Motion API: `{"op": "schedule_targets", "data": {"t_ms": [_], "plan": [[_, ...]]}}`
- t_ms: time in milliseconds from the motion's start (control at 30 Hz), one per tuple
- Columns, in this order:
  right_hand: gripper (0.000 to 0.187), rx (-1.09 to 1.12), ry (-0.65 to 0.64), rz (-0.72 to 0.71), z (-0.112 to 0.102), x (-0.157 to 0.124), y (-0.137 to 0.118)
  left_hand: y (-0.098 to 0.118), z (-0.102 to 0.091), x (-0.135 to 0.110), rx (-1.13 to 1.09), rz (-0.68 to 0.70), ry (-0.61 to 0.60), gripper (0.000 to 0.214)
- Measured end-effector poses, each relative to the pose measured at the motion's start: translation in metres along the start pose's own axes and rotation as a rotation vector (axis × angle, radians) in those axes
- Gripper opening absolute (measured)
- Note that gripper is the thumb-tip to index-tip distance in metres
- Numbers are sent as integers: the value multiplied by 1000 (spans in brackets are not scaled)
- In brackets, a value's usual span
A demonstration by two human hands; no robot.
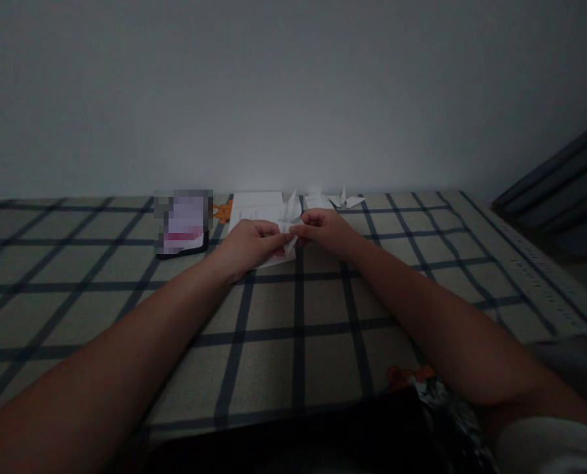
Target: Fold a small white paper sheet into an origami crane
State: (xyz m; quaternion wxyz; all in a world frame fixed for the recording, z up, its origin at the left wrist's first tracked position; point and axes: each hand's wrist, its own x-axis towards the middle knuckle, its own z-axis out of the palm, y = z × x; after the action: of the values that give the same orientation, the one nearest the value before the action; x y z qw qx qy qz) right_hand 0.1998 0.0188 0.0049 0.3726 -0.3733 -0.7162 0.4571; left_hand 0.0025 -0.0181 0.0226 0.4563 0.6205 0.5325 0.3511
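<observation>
Between my two hands is a piece of folded white paper [291, 209], with a pointed part standing up above my fingers. My left hand [251, 242] pinches it from the left, thumb and fingers pressed together. From the right, my right hand [324, 230] pinches the same folded paper, its fingertips close to those of the left. Under and behind my left hand lies a white sheet of paper [257, 201]. Just beyond my right hand sits a folded paper crane [345, 199], beside another piece of white paper [318, 201]. My fingers hide the lower folds.
A dark-edged tablet or phone [182, 224] with a blurred-out screen lies at the left. The checked tablecloth [274, 355] bears orange printed figures [222, 211]. A plain wall [293, 92] rises behind. Dark grey folded fabric [564, 191] stands at the right.
</observation>
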Motion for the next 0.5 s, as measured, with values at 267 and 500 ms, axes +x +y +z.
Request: {"op": "schedule_targets", "data": {"t_ms": [267,500], "plan": [[33,70,-6,-25,-4,2,3,-4,1,4,-250,-88,-93,20],[32,69,13,-26,-4,1,2,-1,3,1,-272,-73,-103,20]]}}
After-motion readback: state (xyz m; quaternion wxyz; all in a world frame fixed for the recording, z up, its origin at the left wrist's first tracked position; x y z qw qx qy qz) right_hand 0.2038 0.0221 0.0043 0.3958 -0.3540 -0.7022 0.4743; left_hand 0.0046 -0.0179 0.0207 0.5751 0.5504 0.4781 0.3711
